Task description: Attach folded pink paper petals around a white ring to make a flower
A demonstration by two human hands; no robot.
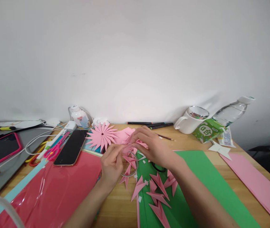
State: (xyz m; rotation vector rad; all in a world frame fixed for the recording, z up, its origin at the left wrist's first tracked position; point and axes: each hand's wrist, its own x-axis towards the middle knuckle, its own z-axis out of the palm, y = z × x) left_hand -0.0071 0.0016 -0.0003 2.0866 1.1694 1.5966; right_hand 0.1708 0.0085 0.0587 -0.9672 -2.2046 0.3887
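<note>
Setting: a personal craft workspace; home or small office, cannot be determined. Wood-grain counter (120, 202) set against a plain white wall (135, 63). Evidence: folded pink paper pieces (138, 189) and green paper (199, 161) at lower centre; pink-handled scissors (58, 147) and a black-screened smartphone (72, 147) at centre left; white mug (190, 122) and water bottle (231, 111) at centre right.

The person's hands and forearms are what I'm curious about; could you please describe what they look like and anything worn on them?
The left hand and right hand are bare, with no gloves. No sleeve shows on the left forearm or right forearm, and no watch is seen. Fine markings are too small to tell.
</note>
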